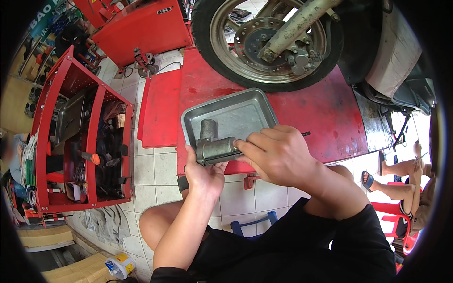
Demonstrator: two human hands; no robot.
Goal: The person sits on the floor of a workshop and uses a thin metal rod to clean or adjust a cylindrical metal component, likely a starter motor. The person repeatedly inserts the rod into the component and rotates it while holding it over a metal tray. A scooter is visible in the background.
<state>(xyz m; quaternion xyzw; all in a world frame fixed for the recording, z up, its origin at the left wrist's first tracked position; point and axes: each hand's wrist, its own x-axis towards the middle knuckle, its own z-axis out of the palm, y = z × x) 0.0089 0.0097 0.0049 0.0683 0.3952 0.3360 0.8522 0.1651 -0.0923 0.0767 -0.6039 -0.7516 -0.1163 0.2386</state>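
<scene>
One red cart [94, 127] stands to our left. Our left hand [204, 177] cradles a grey metal part [218, 148] from below, over the near left corner of a shallow tray [241, 113] on the red desk [321, 115]. Our right hand [278, 153] curls at the part's right end — whether its fingers grip it, we cannot tell.

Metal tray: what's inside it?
Its grey bottom shows through the middle and far side. The near side is largely covered by the held metal part and right hand; anything beneath them can't be seen.
</scene>
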